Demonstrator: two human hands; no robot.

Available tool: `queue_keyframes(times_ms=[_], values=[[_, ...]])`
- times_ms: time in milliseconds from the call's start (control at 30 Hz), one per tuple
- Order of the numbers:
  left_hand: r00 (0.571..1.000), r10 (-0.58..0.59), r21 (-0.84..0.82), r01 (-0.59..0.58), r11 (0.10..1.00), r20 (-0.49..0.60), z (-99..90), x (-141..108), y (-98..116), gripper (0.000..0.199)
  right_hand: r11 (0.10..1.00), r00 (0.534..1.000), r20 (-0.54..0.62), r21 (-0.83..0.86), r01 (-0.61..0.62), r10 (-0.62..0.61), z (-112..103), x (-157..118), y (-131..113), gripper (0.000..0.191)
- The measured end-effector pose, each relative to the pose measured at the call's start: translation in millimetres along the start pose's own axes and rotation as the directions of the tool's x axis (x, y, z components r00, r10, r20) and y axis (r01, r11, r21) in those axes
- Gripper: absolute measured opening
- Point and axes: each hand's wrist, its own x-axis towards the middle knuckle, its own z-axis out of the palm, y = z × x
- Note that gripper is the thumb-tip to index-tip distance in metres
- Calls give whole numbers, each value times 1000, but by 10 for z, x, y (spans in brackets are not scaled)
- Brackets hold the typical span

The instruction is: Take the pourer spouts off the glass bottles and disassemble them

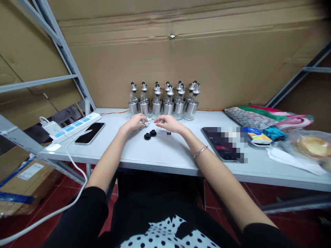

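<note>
L to R: power strip, smartphone, blk. stoppers (near ctr.), steel-sleeved glass bottles (far ctr.), dark-screened device, bagged food. L. hand pinches small white part, mid-table; R. hand curled just right, grip unclear.

Bottle rows: close-set obstacle. Behind: cardboard wall, blocking. In front: black stoppers, then passable bare tabletop. Left: gap, then power strip. Right: gap, then cloth bundle.
</note>
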Motion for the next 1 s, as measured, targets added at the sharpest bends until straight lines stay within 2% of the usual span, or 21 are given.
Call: queue_keyframes(times_ms=[167,333,667,1000], values=[[1000,-10,-8,10,1000,-13,-6,-2,38,30,1000,1000,2,-11,-11,11,-6,-4,-6,19],[999,-26,-35,24,999,-46,23,-12,74,37,1000,1000,1,-28,0,0,-8,-3,-19,18],[986,30,-38,-36,999,-165,135,14,108,29,999,1000,18,-40,8,-7,-1,-7,-30,17],[980,71,-40,-80,996,-187,168,38,135,15,999,1000,26,-46,-12,13,-9,-23,-62,19]])
